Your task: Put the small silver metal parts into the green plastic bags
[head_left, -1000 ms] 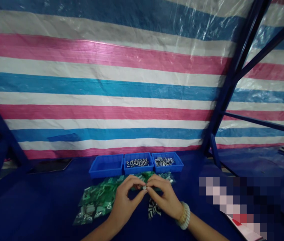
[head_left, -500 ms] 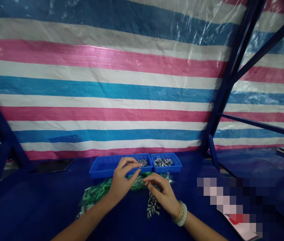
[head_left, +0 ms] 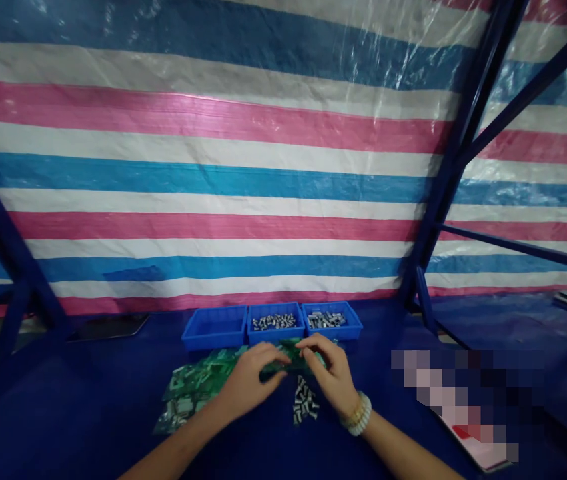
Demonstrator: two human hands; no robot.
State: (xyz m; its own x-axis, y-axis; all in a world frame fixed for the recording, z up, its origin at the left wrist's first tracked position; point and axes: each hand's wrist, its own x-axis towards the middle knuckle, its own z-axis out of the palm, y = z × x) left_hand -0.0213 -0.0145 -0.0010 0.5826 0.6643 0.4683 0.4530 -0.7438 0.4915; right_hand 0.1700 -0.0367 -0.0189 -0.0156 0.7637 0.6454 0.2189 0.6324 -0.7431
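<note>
My left hand [head_left: 256, 377] is just left of the small pile, its fingers curved and the thumb apart from them, with nothing visible between. Opposite it, my right hand [head_left: 332, 373], with a beaded bracelet at the wrist, has thumb and fingertips drawn together; anything in them is too small to make out. Below and between the hands lies a loose pile of small metal cylinders [head_left: 305, 403]. Green-printed clear plastic bags [head_left: 198, 379] with metal parts lie behind and left of the hands, partly covered by them.
Three blue bins line the back: a left bin [head_left: 216, 327] showing no parts, a middle bin [head_left: 273, 323] and a right bin [head_left: 332, 321] with small metal parts. A dark flat device [head_left: 108, 327] lies left. A pink-white item [head_left: 483, 450], partly pixelated, lies right. Blue frame posts [head_left: 443, 173] flank the table.
My left hand has come back from the middle bin, down toward the pile, uncovering that bin's parts. My right hand has shifted slightly up and right, away from the pile.
</note>
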